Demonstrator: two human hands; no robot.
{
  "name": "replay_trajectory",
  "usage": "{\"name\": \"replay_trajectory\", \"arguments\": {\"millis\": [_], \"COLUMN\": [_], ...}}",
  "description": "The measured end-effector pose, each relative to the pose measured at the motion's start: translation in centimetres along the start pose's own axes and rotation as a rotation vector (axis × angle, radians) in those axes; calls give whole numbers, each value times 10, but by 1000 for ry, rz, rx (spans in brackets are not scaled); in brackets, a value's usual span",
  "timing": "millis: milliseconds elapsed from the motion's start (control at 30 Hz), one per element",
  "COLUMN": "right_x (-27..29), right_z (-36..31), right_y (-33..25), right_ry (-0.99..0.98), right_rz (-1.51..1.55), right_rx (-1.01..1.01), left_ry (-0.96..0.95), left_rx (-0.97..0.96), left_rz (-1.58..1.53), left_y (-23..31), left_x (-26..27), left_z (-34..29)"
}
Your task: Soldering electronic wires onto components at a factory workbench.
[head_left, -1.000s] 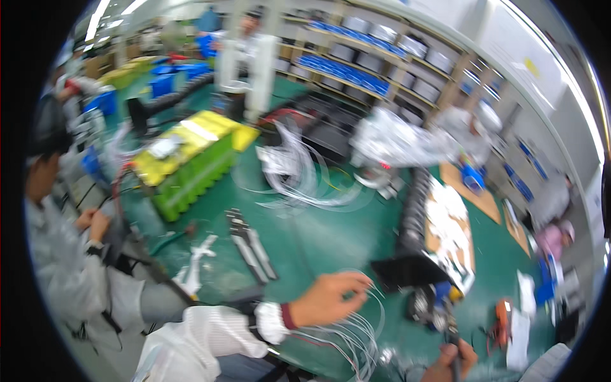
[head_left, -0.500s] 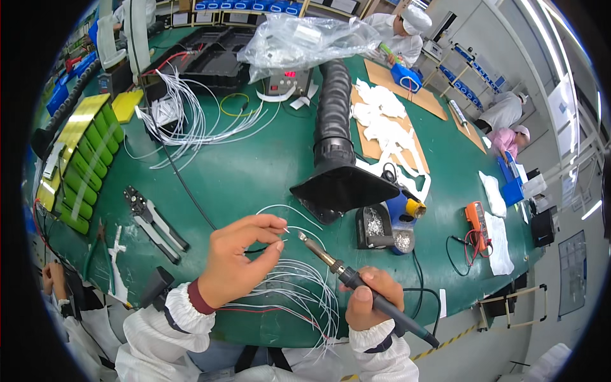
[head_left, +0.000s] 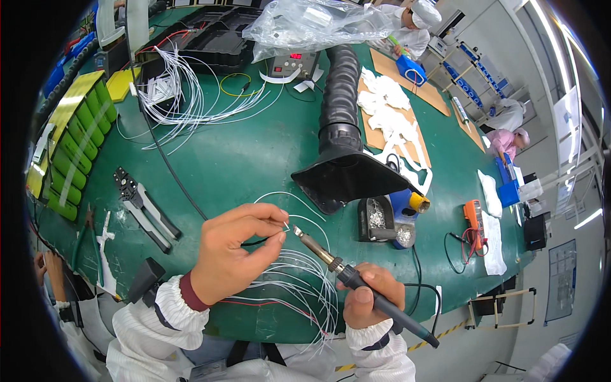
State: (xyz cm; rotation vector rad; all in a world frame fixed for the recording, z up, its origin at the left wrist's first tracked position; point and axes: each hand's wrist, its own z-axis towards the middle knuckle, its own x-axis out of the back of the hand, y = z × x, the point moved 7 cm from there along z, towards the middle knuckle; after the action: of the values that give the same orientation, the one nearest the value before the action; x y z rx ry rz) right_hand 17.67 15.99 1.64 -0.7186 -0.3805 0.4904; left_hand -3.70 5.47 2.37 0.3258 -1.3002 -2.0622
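Note:
My left hand [head_left: 238, 245] is closed in a pinch on a thin white wire [head_left: 286, 230], whose short end sticks out past the thumb and forefinger. In my right hand [head_left: 374, 296] is a soldering iron [head_left: 404, 318], gripped by its dark handle and tilted up to the left. Its tip is right beside the wire end; I cannot tell whether they touch. Below and between the hands lies a bundle of white wires [head_left: 309, 280], with a red wire [head_left: 254, 302] among them. The black funnel of a fume extractor hose [head_left: 347, 178] hangs just beyond the iron's tip.
Wire strippers [head_left: 145, 209], pliers [head_left: 95, 248] and a green-celled battery pack [head_left: 79, 140] lie left. A tip cleaner [head_left: 377, 216] and an orange multimeter [head_left: 474, 223] are right. Behind stand a soldering station [head_left: 293, 65] and more white wires [head_left: 178, 105]. Co-workers sit around.
The iron's tip and the wire end have come slightly closer together. The whole view has shifted a little, and both hands keep their grips.

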Motion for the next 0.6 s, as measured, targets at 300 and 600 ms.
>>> {"name": "replay_trajectory", "arguments": {"millis": [300,600], "right_x": [-1,0], "right_z": [-3,-5], "right_y": [1,3], "right_ry": [-5,20], "right_rz": [25,13], "right_rx": [-21,-36], "left_ry": [9,8], "left_rx": [-65,-43], "left_rz": [17,3], "left_y": [3,0], "left_x": [0,-1], "left_z": [0,0]}}
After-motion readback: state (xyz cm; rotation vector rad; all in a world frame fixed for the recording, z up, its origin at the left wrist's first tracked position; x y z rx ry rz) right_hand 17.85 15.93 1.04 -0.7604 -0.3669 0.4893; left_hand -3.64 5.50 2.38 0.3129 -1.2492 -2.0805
